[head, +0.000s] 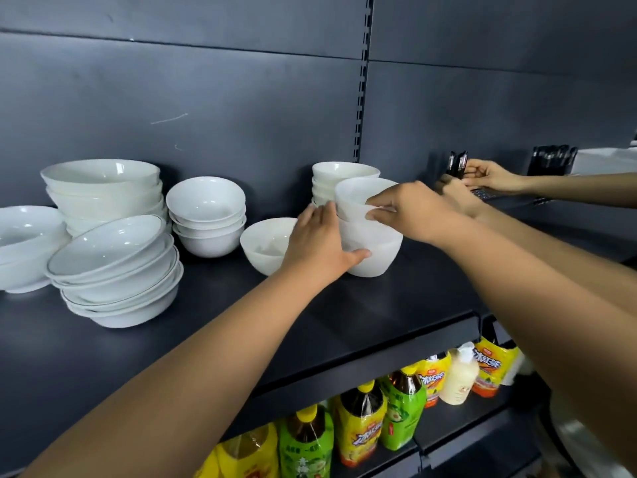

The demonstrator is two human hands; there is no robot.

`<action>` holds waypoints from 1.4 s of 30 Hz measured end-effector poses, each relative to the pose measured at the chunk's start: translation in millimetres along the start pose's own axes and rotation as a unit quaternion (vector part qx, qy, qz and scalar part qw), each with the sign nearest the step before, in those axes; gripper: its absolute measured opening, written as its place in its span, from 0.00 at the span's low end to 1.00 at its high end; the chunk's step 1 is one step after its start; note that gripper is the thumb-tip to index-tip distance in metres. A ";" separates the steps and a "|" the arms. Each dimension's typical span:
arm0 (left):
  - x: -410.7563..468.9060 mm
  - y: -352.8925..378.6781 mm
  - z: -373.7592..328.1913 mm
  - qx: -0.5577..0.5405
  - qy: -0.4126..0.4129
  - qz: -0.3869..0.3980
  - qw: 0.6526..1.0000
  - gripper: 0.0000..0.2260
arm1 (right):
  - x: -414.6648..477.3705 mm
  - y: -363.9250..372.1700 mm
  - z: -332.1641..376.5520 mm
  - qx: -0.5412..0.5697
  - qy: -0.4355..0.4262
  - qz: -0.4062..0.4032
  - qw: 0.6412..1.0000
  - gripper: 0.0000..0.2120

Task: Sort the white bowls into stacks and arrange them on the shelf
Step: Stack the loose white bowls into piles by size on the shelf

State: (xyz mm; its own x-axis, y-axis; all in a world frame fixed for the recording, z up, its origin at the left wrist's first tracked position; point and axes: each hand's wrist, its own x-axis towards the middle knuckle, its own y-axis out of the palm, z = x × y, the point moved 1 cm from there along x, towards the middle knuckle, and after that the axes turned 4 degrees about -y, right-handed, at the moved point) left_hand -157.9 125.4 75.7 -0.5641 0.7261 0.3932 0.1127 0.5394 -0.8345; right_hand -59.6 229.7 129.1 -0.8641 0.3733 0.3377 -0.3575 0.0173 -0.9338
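On the dark shelf (213,315), my right hand (410,212) pinches the rim of a small white bowl (355,196), tilted above a lower white bowl (374,250). My left hand (320,241) grips the left side of that lower bowl. Just left stands a single white bowl (263,244). Behind is a stack of small bowls (339,174). Further left are another small stack (206,215), a leaning stack of wide bowls (113,270), a tall wide stack (103,188) and a bowl pile at the left edge (24,243).
Another person's hands (482,177) handle dark packets (456,163) on the shelf at the right. More dark packets (551,157) stand further right. Bottled drinks (362,422) fill the shelf below. The slotted upright (362,81) divides the dark back panels.
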 end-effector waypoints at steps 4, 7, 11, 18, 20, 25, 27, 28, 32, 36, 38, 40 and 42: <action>-11.7 -8.7 23.0 0.088 -0.067 -0.054 0.992 0.44 | 2.4 16.8 -16.9 0.093 -0.030 -0.092 0.991 0.20; -24.3 -13.6 44.0 -0.011 -0.169 -0.049 0.984 0.47 | -11.6 39.6 -17.9 0.288 0.032 -0.175 0.941 0.43; -24.7 -8.1 57.3 -0.126 -0.195 -0.050 0.971 0.45 | -13.8 80.9 -28.3 0.430 0.104 -0.167 0.881 0.59; 3.6 13.4 65.5 -0.146 -0.187 -0.105 0.966 0.37 | -9.6 94.2 -36.2 0.525 0.075 -0.161 0.832 0.49; 9.7 20.3 69.7 -0.144 -0.187 -0.130 0.963 0.30 | -10.7 94.0 -35.8 0.522 0.075 -0.167 0.833 0.44; 23.1 30.9 75.7 -0.108 -0.194 -0.178 0.959 0.21 | -12.1 96.3 -35.3 0.521 0.078 -0.187 0.829 0.43; 27.4 33.3 76.8 -0.076 -0.204 -0.180 0.959 0.21 | -12.9 97.1 -35.5 0.519 0.077 -0.188 0.830 0.43; 29.2 34.0 77.7 -0.067 -0.206 -0.180 0.959 0.21 | -12.9 97.9 -36.1 0.519 0.076 -0.189 0.830 0.43; 32.5 34.2 83.8 -0.071 -0.199 -0.176 0.961 0.20 | -12.4 98.9 -38.2 0.512 0.084 -0.184 0.835 0.43; 24.7 25.6 83.3 -0.112 -0.182 -0.157 0.964 0.16 | -12.8 101.3 -38.8 0.508 0.109 -0.166 0.838 0.40; 16.9 14.8 79.8 -0.116 -0.185 -0.130 0.967 0.16 | -13.7 102.7 -39.4 0.507 0.130 -0.148 0.839 0.41; 3.1 -2.5 75.8 -0.104 -0.194 -0.093 0.971 0.16 | -13.8 102.4 -41.1 0.502 0.139 -0.135 0.843 0.42; -19.6 -20.2 75.2 -0.088 -0.197 -0.061 0.975 0.16 | -14.2 100.3 -42.1 0.499 0.135 -0.116 0.848 0.42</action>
State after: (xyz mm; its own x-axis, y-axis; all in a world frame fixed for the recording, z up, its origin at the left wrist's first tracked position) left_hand -210.6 68.2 55.9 -0.8481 0.4510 0.2781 0.1437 0.7009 -0.6986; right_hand -68.3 265.1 25.6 -0.6651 0.6678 0.3342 -0.7449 -0.6242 -0.2355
